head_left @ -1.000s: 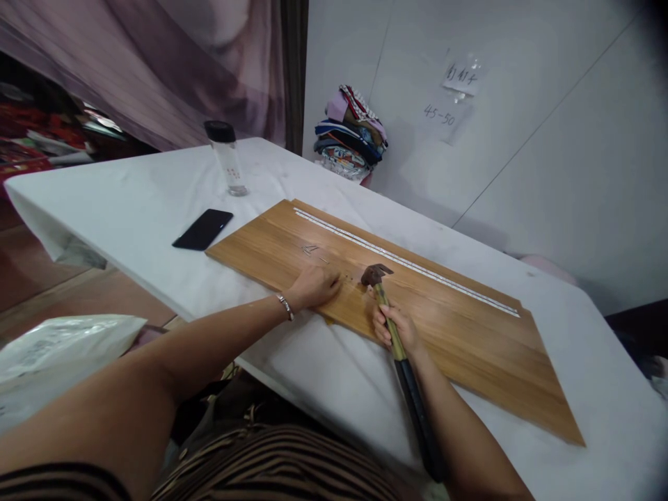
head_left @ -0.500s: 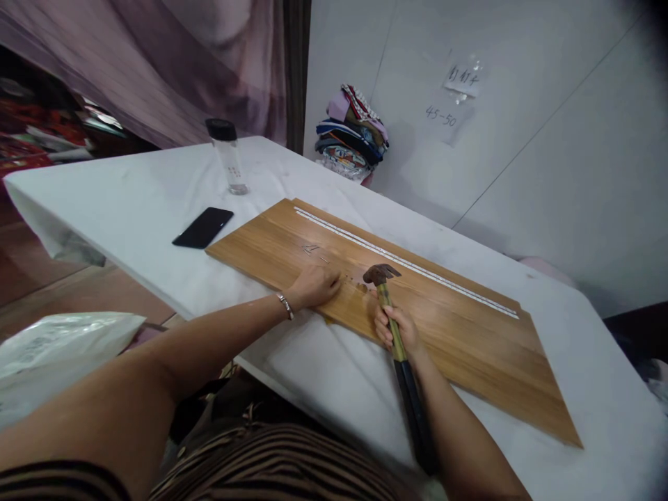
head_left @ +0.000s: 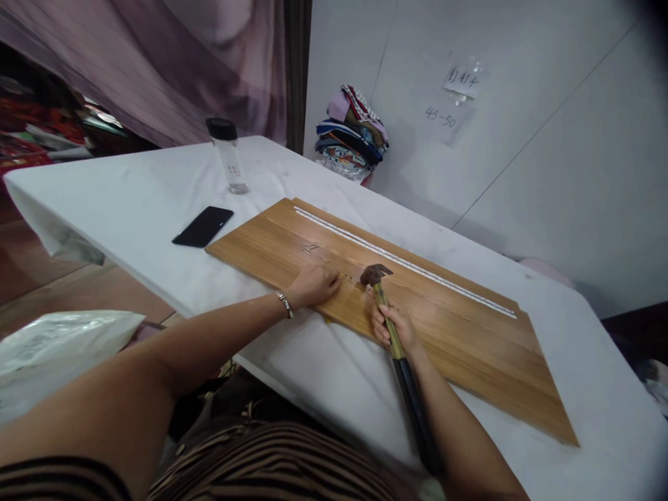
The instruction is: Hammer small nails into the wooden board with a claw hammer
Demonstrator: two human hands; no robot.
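A claw hammer with a rusty head is gripped by my right hand partway up its handle, on the wood-coloured part. Its head is over or against the wooden board; I cannot tell if it touches. The black end of the handle points toward me. My left hand rests on the board near its front edge, fingers curled together; what they hold, if anything, is hidden. Small dark nail heads show in the board between the hands. Several loose nails lie just beyond my left hand.
Two white strips run along the board's far side. A black phone and a black-lidded clear bottle stand left on the white-covered table. Folded clothes are piled by the wall. A plastic bag is at lower left.
The hammer head has shifted slightly left, with my right hand tilting along. My left hand stays in place, and the board has barely moved in view.
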